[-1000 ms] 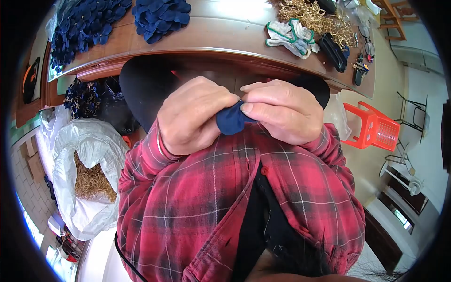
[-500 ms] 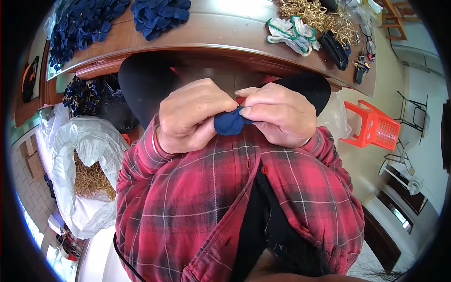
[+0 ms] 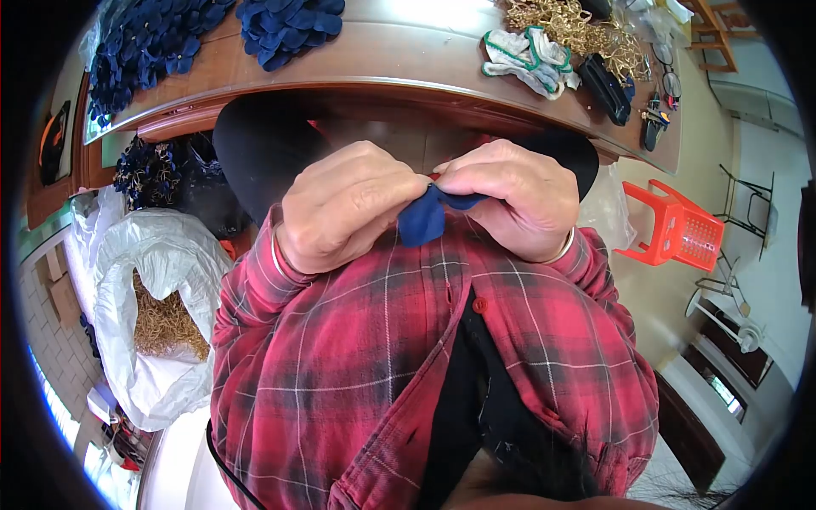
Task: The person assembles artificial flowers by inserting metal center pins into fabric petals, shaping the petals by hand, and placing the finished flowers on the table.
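Note:
In front of my chest, both hands pinch a small dark blue fabric flower point(image 3: 422, 219). My left hand point(image 3: 344, 206) is closed, thumb and fingertips on the flower's upper edge. My right hand point(image 3: 518, 200) is closed too, gripping the blue cloth from the other side with thumb and forefinger. One petal hangs down between the hands, and another stretches toward the right thumb. The fingertips nearly meet and cover the flower's centre. Heaps of similar blue flowers point(image 3: 289, 30) lie on the table point(image 3: 382, 51) ahead.
At the table's right are tangled gold pieces point(image 3: 586, 34), a white glove with green trim point(image 3: 531, 61) and a black case point(image 3: 605, 89). A white sack point(image 3: 127, 365) of gold pieces stands at left. A red plastic stool point(image 3: 680, 229) is at right.
Both hands have shifted slightly apart and the grip has changed. The blue petal now hangs narrower between them, with more cloth showing toward the right thumb.

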Tool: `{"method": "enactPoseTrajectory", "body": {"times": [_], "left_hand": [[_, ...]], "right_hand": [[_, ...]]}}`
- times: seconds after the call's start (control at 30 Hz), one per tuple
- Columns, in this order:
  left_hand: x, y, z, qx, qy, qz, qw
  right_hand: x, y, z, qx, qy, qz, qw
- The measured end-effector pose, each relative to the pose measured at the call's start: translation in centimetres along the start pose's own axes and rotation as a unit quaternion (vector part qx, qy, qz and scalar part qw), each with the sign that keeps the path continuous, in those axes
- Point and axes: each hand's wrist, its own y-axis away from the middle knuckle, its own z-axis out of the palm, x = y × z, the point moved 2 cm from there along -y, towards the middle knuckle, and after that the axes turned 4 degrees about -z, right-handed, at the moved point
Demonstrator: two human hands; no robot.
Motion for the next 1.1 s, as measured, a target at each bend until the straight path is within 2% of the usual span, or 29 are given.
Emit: {"method": "enactPoseTrajectory", "body": {"times": [0.27,0.4,0.77,0.93,1.1], "left_hand": [[-0.3,0.5,0.4,0.016,-0.001,0.002,1.0],[-0.5,0.8,0.6,0.025,0.03,-0.007,0.999],[-0.4,1.2,1.3,0.038,0.085,-0.017,0.996],[-0.6,1.1,1.0,0.026,0.102,-0.015,0.994],[-0.6,0.8,0.5,0.009,0.061,-0.003,0.998]], "right_hand": [[0.2,-0.2,0.2,-0.022,0.062,-0.071,0.995],[0.2,0.1,0.8,0.006,0.07,-0.101,0.992],[0.2,0.9,1.6,0.047,0.05,-0.09,0.994],[0.2,0.9,1.4,0.034,0.028,-0.064,0.997],[-0.4,-0.2,0.5,-0.007,0.031,0.0,0.999]]}}
